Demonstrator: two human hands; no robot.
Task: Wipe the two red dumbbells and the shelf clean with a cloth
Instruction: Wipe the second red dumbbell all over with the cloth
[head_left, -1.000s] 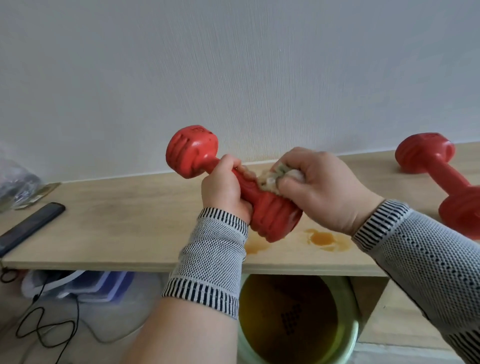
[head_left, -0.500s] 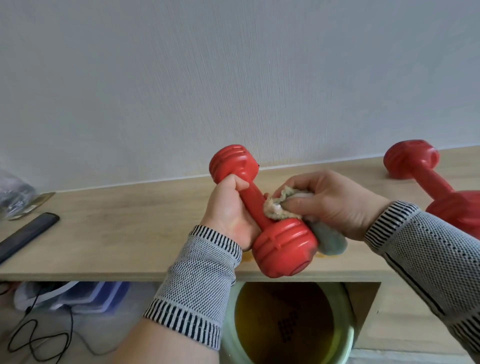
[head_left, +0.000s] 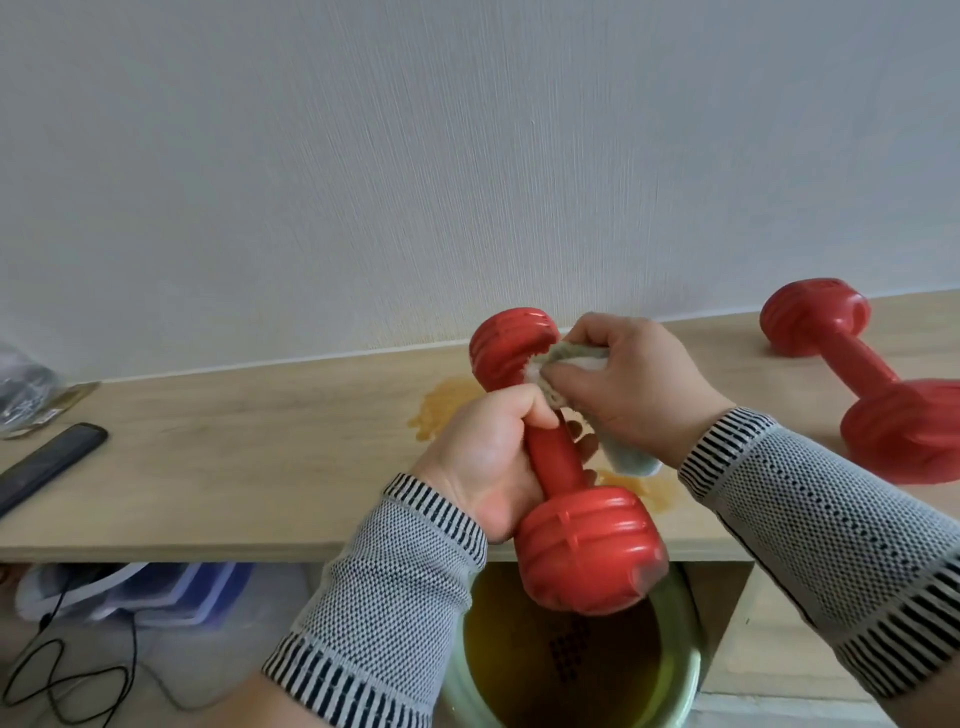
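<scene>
The left hand (head_left: 485, 457) has its fingers wrapped tight round the handle of the first red dumbbell (head_left: 563, 470), holding it up off the shelf (head_left: 234, 467) with one head pointing to 11 o'clock and the near head down at 5 o'clock, hanging out past the shelf's front edge. The right hand (head_left: 639, 389) comes in from 3 o'clock, its fingers bunched round the cloth (head_left: 571, 358) and pressing it against the far head where head meets handle. A tail of the cloth hangs down under that hand at 6 o'clock, just beside the handle.

Over at 3 o'clock the second red dumbbell (head_left: 862, 374) lies on the shelf, well apart from the hands, one head by the wall (head_left: 467, 156) and the other towards the front edge. On the wood there is an orange-brown stain (head_left: 441, 408) at 9 o'clock of the held dumbbell's far head, and another patch (head_left: 652, 491) showing just right of the near head.

Both wrists wear grey knit sleeves with striped cuffs. Far out at 9 o'clock a dark flat bar (head_left: 49, 465) lies on the shelf, with a crinkled clear bag (head_left: 23, 392) behind it. Below the shelf, at 6 o'clock, a pale green bucket (head_left: 685, 686) holds murky yellow-brown liquid, directly under the near dumbbell head. Cables (head_left: 67, 686) trail on the floor at 8 o'clock, near some blue and white items tucked under the shelf.
</scene>
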